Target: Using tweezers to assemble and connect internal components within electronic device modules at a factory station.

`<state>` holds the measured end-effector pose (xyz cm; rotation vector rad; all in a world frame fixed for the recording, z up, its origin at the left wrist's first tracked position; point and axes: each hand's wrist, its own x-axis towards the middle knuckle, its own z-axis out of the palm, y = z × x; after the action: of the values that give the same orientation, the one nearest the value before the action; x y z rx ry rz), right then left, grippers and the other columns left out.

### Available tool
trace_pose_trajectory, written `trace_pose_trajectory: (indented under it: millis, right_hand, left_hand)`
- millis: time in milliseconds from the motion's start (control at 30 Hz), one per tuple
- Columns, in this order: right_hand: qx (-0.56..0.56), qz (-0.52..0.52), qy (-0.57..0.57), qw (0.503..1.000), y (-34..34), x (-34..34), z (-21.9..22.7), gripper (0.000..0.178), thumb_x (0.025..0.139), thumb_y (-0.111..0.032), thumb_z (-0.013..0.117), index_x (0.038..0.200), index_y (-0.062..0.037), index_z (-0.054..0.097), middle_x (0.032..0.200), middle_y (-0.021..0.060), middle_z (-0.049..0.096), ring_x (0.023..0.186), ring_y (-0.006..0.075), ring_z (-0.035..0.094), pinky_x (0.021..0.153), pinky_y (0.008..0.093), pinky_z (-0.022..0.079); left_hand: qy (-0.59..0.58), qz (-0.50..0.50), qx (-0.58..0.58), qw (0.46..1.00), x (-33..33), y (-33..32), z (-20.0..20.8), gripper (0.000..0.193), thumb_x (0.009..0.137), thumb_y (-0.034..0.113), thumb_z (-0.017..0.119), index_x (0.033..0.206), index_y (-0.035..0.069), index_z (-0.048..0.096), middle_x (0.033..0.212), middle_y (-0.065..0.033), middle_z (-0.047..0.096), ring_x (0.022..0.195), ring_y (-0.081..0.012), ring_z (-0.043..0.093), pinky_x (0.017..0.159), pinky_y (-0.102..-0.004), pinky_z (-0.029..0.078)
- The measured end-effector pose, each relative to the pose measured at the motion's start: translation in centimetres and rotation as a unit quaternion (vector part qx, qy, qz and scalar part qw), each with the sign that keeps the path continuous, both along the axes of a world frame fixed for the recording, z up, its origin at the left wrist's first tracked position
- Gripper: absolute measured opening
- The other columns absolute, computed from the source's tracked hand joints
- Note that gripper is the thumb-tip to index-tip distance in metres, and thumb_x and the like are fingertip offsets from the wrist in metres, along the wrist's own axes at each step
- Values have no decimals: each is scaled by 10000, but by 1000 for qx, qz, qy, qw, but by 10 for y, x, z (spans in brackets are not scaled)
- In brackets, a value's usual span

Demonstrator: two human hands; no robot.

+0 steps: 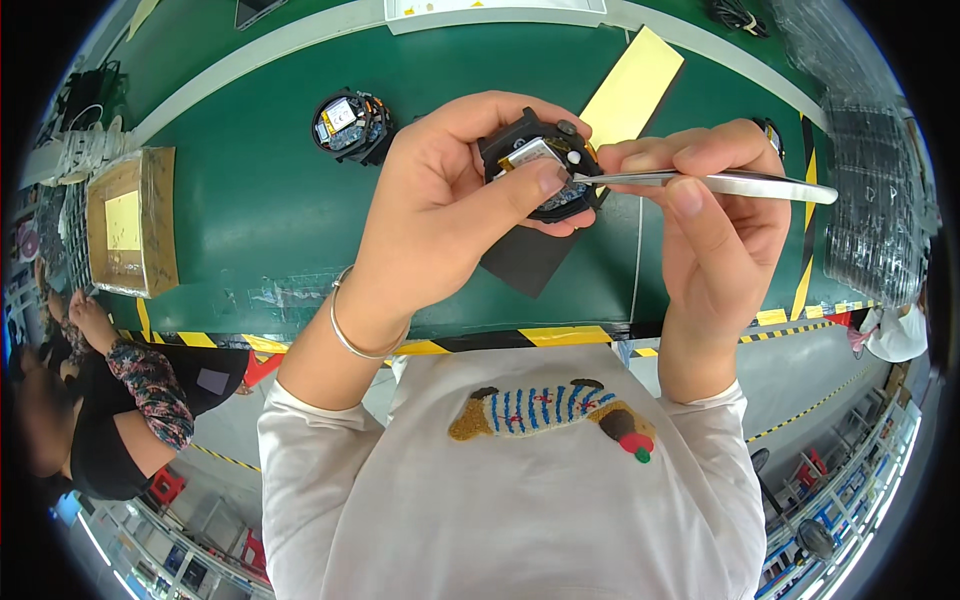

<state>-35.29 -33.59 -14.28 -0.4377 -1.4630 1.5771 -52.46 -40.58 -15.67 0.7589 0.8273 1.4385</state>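
Observation:
My left hand (445, 200) holds an opened smartwatch body (578, 205) above the green mat, its thumb pressed across the exposed inside. Within the black case a silver battery or plate and a circuit board show in part; the thumb covers the rest. Between thumb and fingers, my right hand (715, 190) grips metal tweezers (765, 186), whose tips reach into the case beside the left thumb. Whether the tips pinch anything is too small to tell. A second opened watch body (352, 126) lies on the mat to the left of my left hand.
Beneath the hands lies a dark flat sheet (530, 262), with a yellow pad (633, 85) behind. At the left stands a cardboard box (160, 220); clear plastic trays (878, 210) are stacked at the right. Striped tape (565, 337) marks the front edge. Another person's arm (150, 395) is at far left.

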Motion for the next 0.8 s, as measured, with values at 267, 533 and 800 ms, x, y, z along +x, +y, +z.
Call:
trace_pose_trajectory:
  millis: [267, 533, 800]
  right_hand:
    - [-4, -18, -4, 1000, -7, -2, 3, 103, 833, 10, 549, 925, 18, 502, 871, 207, 633, 875, 353, 650, 811, 425, 526]
    - [86, -51, -44, 994, -11, -3, 3, 115, 822, 26, 569, 914, 15, 502, 868, 202, 638, 863, 336, 648, 821, 425, 514]
    - [321, -66, -103, 939, -6, 8, 5, 146, 815, 25, 588, 923, 4, 492, 932, 240, 607, 859, 359, 649, 750, 430, 549]
  left_hand:
    - [60, 9, 8, 998, 3, -1, -1, 276, 870, 48, 552, 1120, -66, 513, 1010, -150, 615, 847, -239, 667, 696, -344, 601]
    - [15, 21, -15, 1000, 6, -1, 4, 226, 869, -38, 541, 1092, -74, 531, 962, -126, 609, 840, -177, 638, 741, -295, 575]
    - [55, 20, -61, 996, 1, 0, 7, 229, 870, 36, 540, 1078, -59, 535, 883, -126, 639, 725, -208, 679, 611, -291, 591]
